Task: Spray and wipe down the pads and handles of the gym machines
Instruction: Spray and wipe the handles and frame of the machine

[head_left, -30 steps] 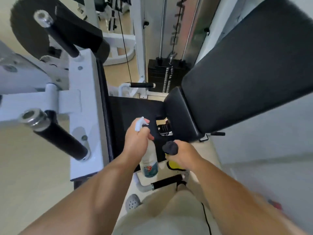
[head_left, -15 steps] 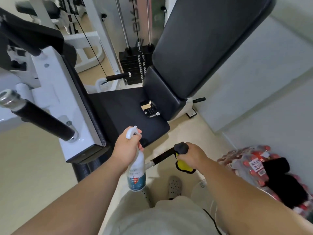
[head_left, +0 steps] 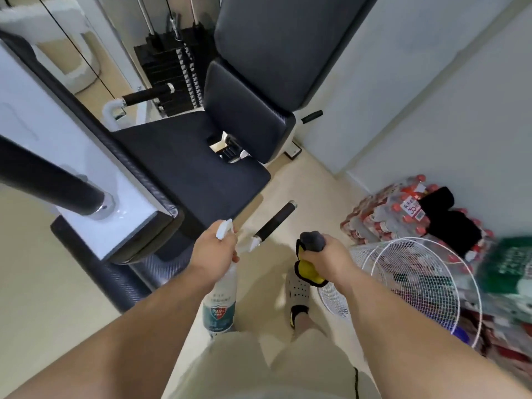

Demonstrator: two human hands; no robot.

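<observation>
Black foam on the side handle is seen at frame centre, ungripped, just below the seat pad. A spray bottle is gripped by the left hand; a yellow-grey cloth is bunched in the right hand. Handle wiping is judged in hand; next, the cloth must be wrapped round the foam.

The back pad runs off the top edge, and a green object at right is blurred.
</observation>
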